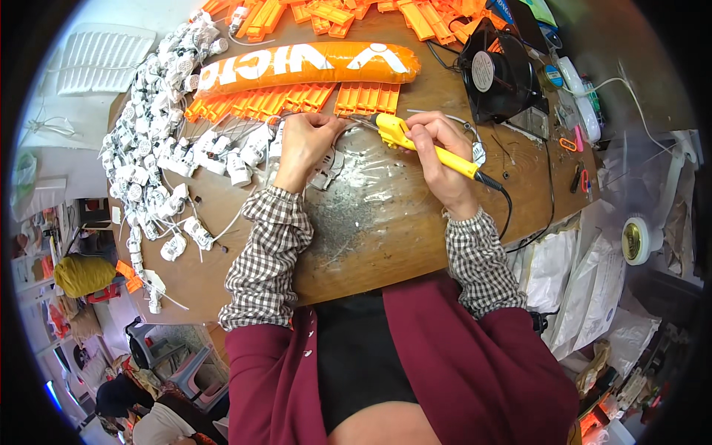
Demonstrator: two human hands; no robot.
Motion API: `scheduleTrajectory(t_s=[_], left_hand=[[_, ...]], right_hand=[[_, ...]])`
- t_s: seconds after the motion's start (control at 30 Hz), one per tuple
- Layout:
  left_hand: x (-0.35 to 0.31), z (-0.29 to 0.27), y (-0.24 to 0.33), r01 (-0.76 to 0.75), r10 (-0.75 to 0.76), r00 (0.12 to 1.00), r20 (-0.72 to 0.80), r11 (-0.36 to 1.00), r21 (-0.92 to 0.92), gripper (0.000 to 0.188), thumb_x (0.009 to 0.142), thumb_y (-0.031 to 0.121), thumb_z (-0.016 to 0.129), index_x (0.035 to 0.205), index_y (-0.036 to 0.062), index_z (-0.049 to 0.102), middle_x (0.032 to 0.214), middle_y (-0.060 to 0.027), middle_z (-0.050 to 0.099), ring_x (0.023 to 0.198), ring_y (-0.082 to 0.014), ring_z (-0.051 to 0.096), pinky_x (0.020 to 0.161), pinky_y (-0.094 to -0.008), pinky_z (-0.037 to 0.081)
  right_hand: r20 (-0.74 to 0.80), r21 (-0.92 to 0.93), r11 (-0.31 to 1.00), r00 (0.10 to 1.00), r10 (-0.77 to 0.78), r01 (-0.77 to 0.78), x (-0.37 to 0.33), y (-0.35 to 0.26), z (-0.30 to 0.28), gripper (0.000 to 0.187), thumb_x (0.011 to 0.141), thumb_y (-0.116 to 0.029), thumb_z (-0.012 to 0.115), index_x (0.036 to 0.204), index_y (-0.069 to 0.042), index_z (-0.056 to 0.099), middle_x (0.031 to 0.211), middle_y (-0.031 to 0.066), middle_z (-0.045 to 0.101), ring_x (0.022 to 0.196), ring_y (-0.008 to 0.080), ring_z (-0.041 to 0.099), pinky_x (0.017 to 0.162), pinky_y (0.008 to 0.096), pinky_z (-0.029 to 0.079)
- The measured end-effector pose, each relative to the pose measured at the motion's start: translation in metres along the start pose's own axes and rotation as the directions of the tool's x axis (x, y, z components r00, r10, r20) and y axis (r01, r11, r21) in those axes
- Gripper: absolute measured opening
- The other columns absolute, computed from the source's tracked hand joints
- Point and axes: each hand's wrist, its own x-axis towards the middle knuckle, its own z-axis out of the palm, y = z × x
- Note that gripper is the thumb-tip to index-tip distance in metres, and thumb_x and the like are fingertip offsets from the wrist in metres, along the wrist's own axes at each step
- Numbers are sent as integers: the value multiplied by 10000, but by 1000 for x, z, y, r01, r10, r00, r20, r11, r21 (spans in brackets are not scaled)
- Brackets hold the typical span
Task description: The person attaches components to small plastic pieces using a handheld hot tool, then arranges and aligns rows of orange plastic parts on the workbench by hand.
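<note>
The yellow pen-shaped tool [456,162] is above the desk [400,256], gripped by the right hand [445,174]; its front end points to 10 o'clock and its black cord [507,204] leaves toward 4. At its 9 o'clock, the left hand [302,144] has its fingers pinched together close to the tool's front end; what they pinch is too small to tell. Counting from the tool, dark grit [345,215] lies scattered at 8 o'clock. At 10 are ribbed orange plastic pieces [367,98], with a long, plump orange bundle [311,68] just beyond. A big heap of white parts [167,133] spreads at 9, past the left hand. A black fan [512,81] stands at 1.
</note>
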Motion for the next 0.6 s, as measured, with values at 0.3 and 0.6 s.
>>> scheduleTrajectory(t_s=[0.3,0.6], left_hand=[[0,-1,-1,27,-27,1000,6,999,39,284,900,250,791,898,-35,794,711,-28,715,603,-62,595,565,-244,456],[1,-1,0,26,-27,1000,8,998,60,291,906,259,792,896,-32,794,695,-23,710,580,-56,584,554,-244,451]], right_hand=[[-111,225,965,981,162,-134,-4,3,-4,170,1004,-44,637,852,30,646,989,111,707,833,165,661,726,293,529],[-17,18,1000,1000,-9,9,-4,6,-3,161,1016,-50,623,886,39,657,1021,115,699,845,164,668,733,287,552]])
